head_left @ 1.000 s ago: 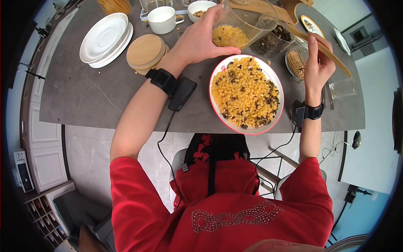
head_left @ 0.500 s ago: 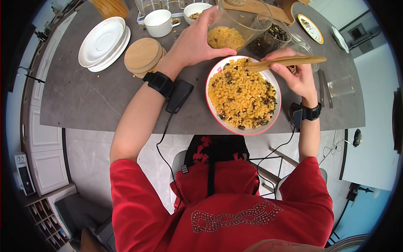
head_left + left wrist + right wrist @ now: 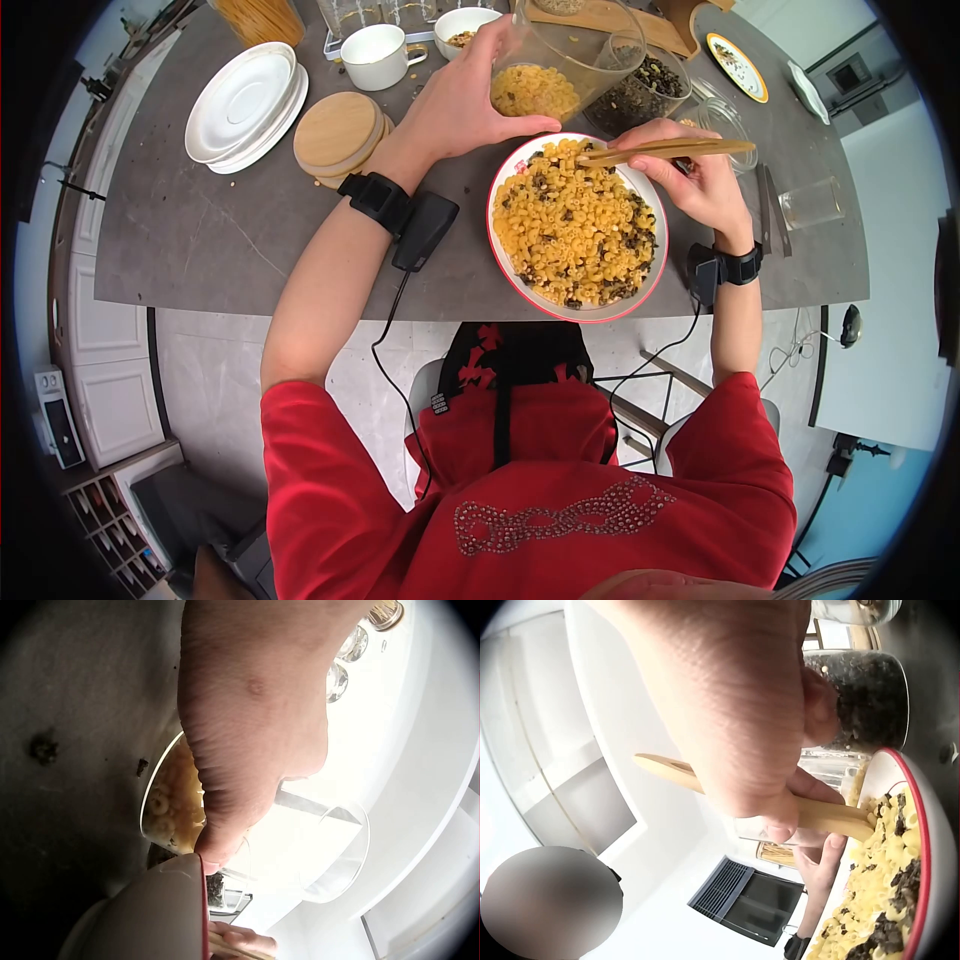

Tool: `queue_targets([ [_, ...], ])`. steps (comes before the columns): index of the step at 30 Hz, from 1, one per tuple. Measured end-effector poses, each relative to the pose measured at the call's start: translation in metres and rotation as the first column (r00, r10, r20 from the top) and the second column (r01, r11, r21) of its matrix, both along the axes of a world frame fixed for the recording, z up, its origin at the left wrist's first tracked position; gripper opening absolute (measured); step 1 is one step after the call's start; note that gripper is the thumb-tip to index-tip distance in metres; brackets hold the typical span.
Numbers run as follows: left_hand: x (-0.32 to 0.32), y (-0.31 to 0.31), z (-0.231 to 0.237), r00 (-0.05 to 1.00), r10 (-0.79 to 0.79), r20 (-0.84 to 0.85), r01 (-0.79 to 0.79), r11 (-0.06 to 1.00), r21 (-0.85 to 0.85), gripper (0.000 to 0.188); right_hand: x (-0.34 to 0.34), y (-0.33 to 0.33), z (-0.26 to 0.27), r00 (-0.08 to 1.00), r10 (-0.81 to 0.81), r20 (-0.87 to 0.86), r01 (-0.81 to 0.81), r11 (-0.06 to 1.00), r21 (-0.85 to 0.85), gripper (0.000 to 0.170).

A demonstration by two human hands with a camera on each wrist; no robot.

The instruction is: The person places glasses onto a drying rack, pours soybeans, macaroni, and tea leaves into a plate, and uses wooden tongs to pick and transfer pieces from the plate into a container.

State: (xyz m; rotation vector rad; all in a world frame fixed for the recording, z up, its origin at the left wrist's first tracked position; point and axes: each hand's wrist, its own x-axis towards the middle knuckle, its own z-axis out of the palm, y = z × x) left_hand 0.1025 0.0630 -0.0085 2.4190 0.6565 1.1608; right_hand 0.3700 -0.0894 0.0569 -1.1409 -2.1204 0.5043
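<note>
In the head view, my left hand point(image 3: 465, 100) grips a clear glass jar point(image 3: 590, 60) part filled with yellow macaroni point(image 3: 533, 92), behind the bowl. My right hand point(image 3: 695, 175) pinches a wooden tool point(image 3: 690, 148) like tongs, its tip at the macaroni near the far side of a red-rimmed white bowl point(image 3: 490, 225). Dark bits lie mixed among the macaroni point(image 3: 575, 230). The right wrist view shows the tool point(image 3: 829, 817) meeting the food point(image 3: 885, 847). In the left wrist view, the left thumb lies along the jar, close to the bowl's rim point(image 3: 204, 900).
A glass jar of dark bits point(image 3: 640, 95) stands behind the right hand, beside an open jar point(image 3: 725, 120). A small glass point(image 3: 812, 203) is at the right. Wooden lids point(image 3: 338, 132), stacked plates point(image 3: 240, 100) and a white cup point(image 3: 377, 56) stand at the left.
My right hand has come down and left from beside the bowl, bringing the wooden tool from the air to the macaroni. My left hand has stayed on the jar, shifting slightly left.
</note>
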Motion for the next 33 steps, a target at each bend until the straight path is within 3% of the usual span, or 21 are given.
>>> queue_targets([
  [4, -0.001, 0.000, 0.001, 1.000, 0.010, 0.003, -0.010, 1.000, 0.010, 0.120, 0.008, -0.003, -0.003, 0.989, -0.005, -0.146, 0.010, 0.999, 0.039, 0.015],
  [6, -0.001, -0.003, 0.000, 1.000, 0.013, -0.006, -0.013, 1.000, -0.004, 0.120, 0.012, -0.005, -0.002, 0.895, 0.077, -0.440, -0.021, 0.991, 0.129, 0.018],
  [9, 0.000, -0.001, -0.001, 1.000, -0.003, 0.003, 0.002, 1.000, 0.015, 0.120, 0.010, -0.001, -0.003, 0.808, 0.053, -0.587, 0.109, 0.965, 0.237, 0.020],
  [10, 0.000, -0.002, 0.000, 1.000, -0.001, -0.002, 0.001, 1.000, 0.025, 0.121, 0.006, 0.009, -0.008, 0.817, 0.085, -0.570, 0.140, 0.930, 0.340, 0.022],
  [15, 0.001, 0.000, -0.001, 1.000, -0.022, 0.004, 0.022, 0.999, 0.024, 0.123, -0.010, 0.007, -0.012, 0.857, -0.018, -0.514, 0.190, 0.939, 0.285, 0.026],
  [18, -0.001, 0.000, 0.002, 1.000, -0.028, 0.004, 0.028, 1.000, -0.009, 0.123, -0.003, 0.006, -0.010, 0.792, 0.148, -0.592, 0.041, 0.955, 0.294, 0.026],
  [21, -0.001, -0.005, 0.001, 1.000, -0.002, -0.003, 0.002, 1.000, 0.019, 0.122, 0.007, -0.001, -0.002, 0.858, 0.184, -0.480, -0.107, 0.977, 0.184, 0.023],
  [23, 0.000, -0.007, 0.006, 1.000, -0.019, 0.007, 0.019, 0.998, -0.067, 0.103, 0.001, -0.004, 0.000, 0.890, 0.114, -0.441, -0.041, 0.984, 0.173, 0.019],
  [25, -0.001, -0.009, 0.007, 1.000, -0.023, 0.005, 0.024, 0.997, -0.075, 0.103, 0.005, -0.004, 0.001, 0.993, -0.066, -0.093, 0.076, 0.991, 0.108, 0.016],
  [27, -0.002, -0.006, 0.007, 1.000, -0.019, 0.004, 0.019, 0.997, -0.080, 0.103, 0.004, -0.003, 0.001, 0.989, -0.089, -0.117, 0.099, 0.992, 0.078, 0.015],
  [29, -0.001, -0.002, 0.002, 1.000, -0.023, 0.013, 0.023, 1.000, -0.013, 0.120, 0.007, -0.004, 0.002, 0.996, -0.076, -0.044, 0.077, 0.996, 0.039, 0.015],
  [33, 0.000, -0.001, 0.001, 0.999, -0.031, 0.012, 0.031, 0.999, -0.019, 0.120, 0.002, -0.002, 0.001, 1.000, -0.013, 0.000, 0.013, 0.998, 0.069, 0.014],
])
